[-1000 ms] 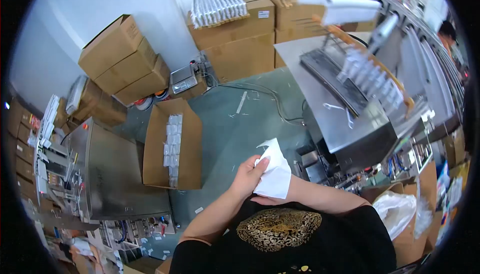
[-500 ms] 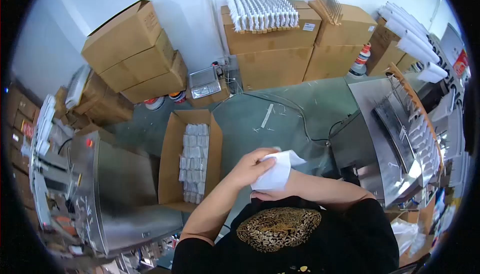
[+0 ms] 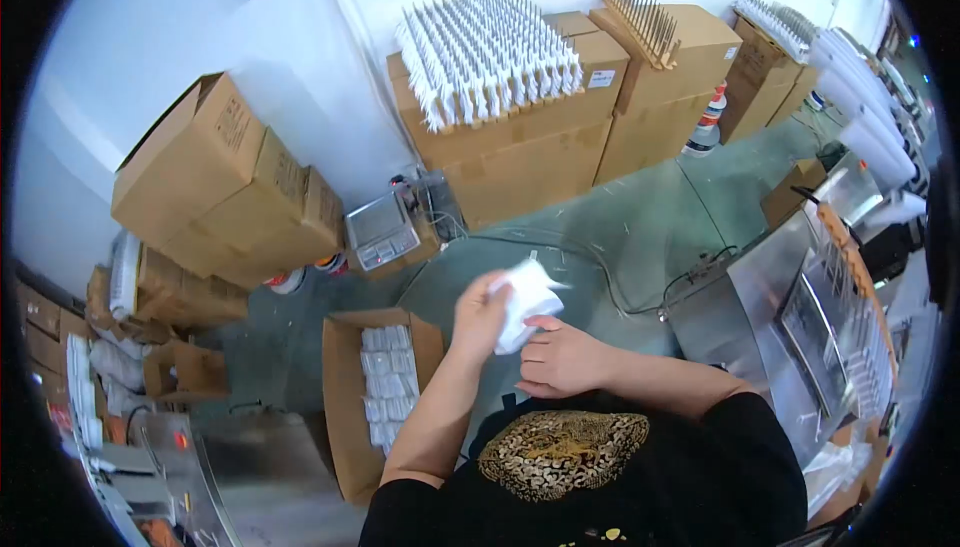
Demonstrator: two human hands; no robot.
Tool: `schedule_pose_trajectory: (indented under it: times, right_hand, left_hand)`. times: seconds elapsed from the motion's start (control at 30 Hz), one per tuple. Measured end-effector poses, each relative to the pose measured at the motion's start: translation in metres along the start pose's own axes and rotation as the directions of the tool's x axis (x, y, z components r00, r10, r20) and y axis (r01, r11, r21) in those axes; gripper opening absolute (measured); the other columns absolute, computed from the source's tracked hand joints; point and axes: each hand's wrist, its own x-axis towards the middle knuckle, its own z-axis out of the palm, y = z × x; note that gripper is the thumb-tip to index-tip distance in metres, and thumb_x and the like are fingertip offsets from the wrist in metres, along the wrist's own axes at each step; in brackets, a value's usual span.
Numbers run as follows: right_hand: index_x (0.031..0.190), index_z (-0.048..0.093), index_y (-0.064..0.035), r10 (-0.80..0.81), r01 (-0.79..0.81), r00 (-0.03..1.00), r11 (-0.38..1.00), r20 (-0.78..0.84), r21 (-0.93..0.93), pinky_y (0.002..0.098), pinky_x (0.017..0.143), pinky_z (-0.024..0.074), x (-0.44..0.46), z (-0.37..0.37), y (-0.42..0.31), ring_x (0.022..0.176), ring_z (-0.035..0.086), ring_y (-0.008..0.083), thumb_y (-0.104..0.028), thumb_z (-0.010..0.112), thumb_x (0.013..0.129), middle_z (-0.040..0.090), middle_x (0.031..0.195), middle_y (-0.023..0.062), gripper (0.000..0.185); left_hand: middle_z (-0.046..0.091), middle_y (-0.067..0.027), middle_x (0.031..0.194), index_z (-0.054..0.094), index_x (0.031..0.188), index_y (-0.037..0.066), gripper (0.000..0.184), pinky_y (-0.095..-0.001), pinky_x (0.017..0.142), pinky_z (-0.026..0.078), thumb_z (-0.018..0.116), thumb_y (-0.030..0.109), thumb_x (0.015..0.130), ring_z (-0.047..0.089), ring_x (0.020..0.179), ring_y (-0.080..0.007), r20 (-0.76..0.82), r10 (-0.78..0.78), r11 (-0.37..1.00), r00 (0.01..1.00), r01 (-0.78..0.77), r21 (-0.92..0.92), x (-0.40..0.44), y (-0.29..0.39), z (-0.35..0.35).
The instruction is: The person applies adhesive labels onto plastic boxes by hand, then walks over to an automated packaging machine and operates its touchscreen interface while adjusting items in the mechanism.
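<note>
A folded white sheet or cloth (image 3: 527,305) is in front of my chest, its right end loose. My left hand (image 3: 480,315) grips its left side, thumb on top. Close by on the right, my right hand (image 3: 565,356) has its fingers curled, with the index finger and thumb at the lower edge of the white piece. Whether those fingers pinch it or only touch it is hard to tell. Below and left of my left hand stands an open carton (image 3: 343,447) holding rows of clear-wrapped packs (image 3: 388,375).
Cartons (image 3: 510,182) along the wall carry racks of upright spikes with white pieces (image 3: 485,57). Stacked boxes (image 3: 225,187) and a scale (image 3: 382,232) stand at the left. A metal machine (image 3: 745,332) is at the right, another (image 3: 270,467) at lower left. Cables cross the floor.
The view has swung toward the wall racks. My left hand has shifted left with the white piece, and my right hand, earlier mostly hidden behind it, now shows at its lower right.
</note>
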Motion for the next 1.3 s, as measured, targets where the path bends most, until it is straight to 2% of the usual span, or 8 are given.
schedule_pose_trajectory:
  times: [0.07, 0.1, 0.2, 0.37, 0.47, 0.9, 1.17, 1.3]
  right_hand:
    - [0.060, 0.050, -0.0105, 0.008, -0.008, 1.000, 1.000, 0.000, 0.000, 0.0404, 0.083, 0.0399, 0.006, -0.003, 0.035, 0.062, 0.053, 0.0192, -0.024, 0.060, 0.070, 0.050, 0.064, 0.0021, 0.020]
    - [0.061, 0.051, -0.0098, 0.063, -0.064, 0.998, 0.997, 0.023, 0.030, 0.0394, 0.076, 0.0418, 0.005, -0.003, 0.052, 0.062, 0.054, 0.0204, -0.024, 0.059, 0.071, 0.051, 0.065, 0.0030, 0.020]
    - [0.063, 0.051, -0.0066, 0.243, -0.259, 0.961, 0.958, 0.128, 0.122, 0.0378, 0.051, 0.0441, 0.008, -0.012, 0.091, 0.060, 0.054, 0.0265, -0.022, 0.056, 0.073, 0.053, 0.065, 0.0076, 0.019]
    - [0.061, 0.053, -0.0065, 0.252, -0.305, 0.935, 0.931, 0.251, 0.200, 0.0393, 0.055, 0.0449, 0.004, 0.005, 0.155, 0.061, 0.055, 0.0278, -0.021, 0.052, 0.074, 0.053, 0.062, 0.0099, 0.019]
    - [0.063, 0.054, -0.0059, 0.414, -0.465, 0.856, 0.878, 0.310, 0.114, 0.0393, 0.058, 0.0451, 0.002, 0.015, 0.197, 0.063, 0.056, 0.0282, -0.022, 0.052, 0.074, 0.055, 0.065, 0.0112, 0.020]
    - [0.065, 0.055, -0.0039, 0.726, -0.777, 0.621, 0.620, 0.294, 0.110, 0.0381, 0.058, 0.0449, -0.011, -0.037, 0.318, 0.066, 0.056, 0.0294, -0.026, 0.058, 0.076, 0.058, 0.070, 0.0122, 0.024]
    - [0.075, 0.060, -0.0043, 0.663, -0.746, 0.665, 0.564, 0.344, 0.356, 0.0380, 0.064, 0.0453, -0.097, -0.086, 0.440, 0.072, 0.057, 0.0302, -0.030, 0.056, 0.078, 0.060, 0.076, 0.0140, 0.026]
    - [0.088, 0.062, -0.0059, 0.741, -0.824, 0.563, 0.473, 0.367, 0.311, 0.0359, 0.070, 0.0453, -0.206, -0.141, 0.514, 0.076, 0.058, 0.0283, -0.032, 0.054, 0.081, 0.061, 0.082, 0.0136, 0.028]
  left_hand:
    - [0.058, -0.0095, 0.092, 0.053, 0.095, -0.002, 0.022, -0.0285, 0.073, 0.046, 0.048, 0.018, 0.086, 0.056, 0.080, -0.0159, 0.518, -0.115, 0.992, 0.848, 0.130, 0.007, 0.024, 0.014, 0.015]
    - [0.058, -0.0090, 0.094, 0.055, 0.099, -0.002, 0.023, -0.0248, 0.075, 0.044, 0.047, 0.016, 0.087, 0.054, 0.085, -0.0131, 0.562, -0.294, 0.892, 0.773, 0.433, -0.129, 0.037, 0.018, 0.022]
    - [0.057, -0.0095, 0.090, 0.053, 0.098, -0.001, 0.024, -0.0271, 0.072, 0.045, 0.049, 0.019, 0.085, 0.055, 0.082, -0.0154, 0.455, -0.375, 0.897, 0.808, 0.440, -0.042, 0.067, -0.012, 0.036]
    - [0.057, -0.0078, 0.088, 0.050, 0.101, 0.003, 0.028, -0.0292, 0.069, 0.046, 0.048, 0.027, 0.086, 0.055, 0.078, -0.0173, 0.386, -0.521, 0.844, 0.761, 0.526, 0.102, 0.127, -0.054, 0.049]
    - [0.056, -0.0067, 0.088, 0.049, 0.103, 0.007, 0.028, -0.0297, 0.068, 0.046, 0.045, 0.030, 0.088, 0.055, 0.076, -0.0166, 0.622, -0.692, 0.560, 0.367, 0.817, 0.140, 0.176, -0.062, 0.052]
    - [0.056, -0.0019, 0.075, 0.052, 0.085, 0.008, 0.017, -0.0232, 0.058, 0.044, 0.044, 0.022, 0.089, 0.052, 0.066, -0.0091, 0.728, -0.625, 0.639, 0.282, 0.720, 0.270, 0.310, -0.110, 0.144]
    - [0.057, -0.0095, 0.092, 0.053, 0.095, 0.004, 0.026, -0.0300, 0.072, 0.046, 0.041, 0.025, 0.088, 0.056, 0.080, -0.0180, 0.790, -0.605, 0.568, 0.098, 0.749, 0.342, 0.384, -0.241, 0.210]
    - [0.057, -0.0125, 0.093, 0.054, 0.096, 0.002, 0.025, -0.0322, 0.074, 0.046, 0.043, 0.022, 0.086, 0.057, 0.081, -0.0215, 0.876, -0.471, 0.678, 0.105, 0.679, 0.283, 0.424, -0.314, 0.373]
